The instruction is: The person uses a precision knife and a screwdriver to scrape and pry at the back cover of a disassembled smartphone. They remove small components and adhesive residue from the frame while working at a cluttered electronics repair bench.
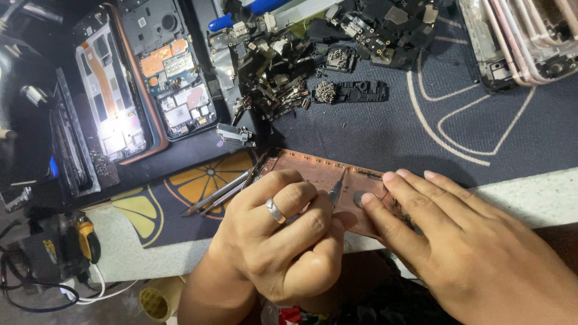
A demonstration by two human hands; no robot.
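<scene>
Copper-coloured phone frame (322, 174) lies partly hidden under both hands; left hand (283, 241) has fingers clamped on tweezers (336, 191), right hand (457, 241) presses fingers together on it. Two opened phones (144, 78) sit beyond.

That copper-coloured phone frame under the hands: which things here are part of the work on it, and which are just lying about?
In use:
- copper-coloured phone frame
- pointed metal tool in the left hand
- right hand pressing the frame down

Lying about:
- tweezers
- opened phones
- heap of small dark parts
- pile of screws
- stacked pink frames
</scene>
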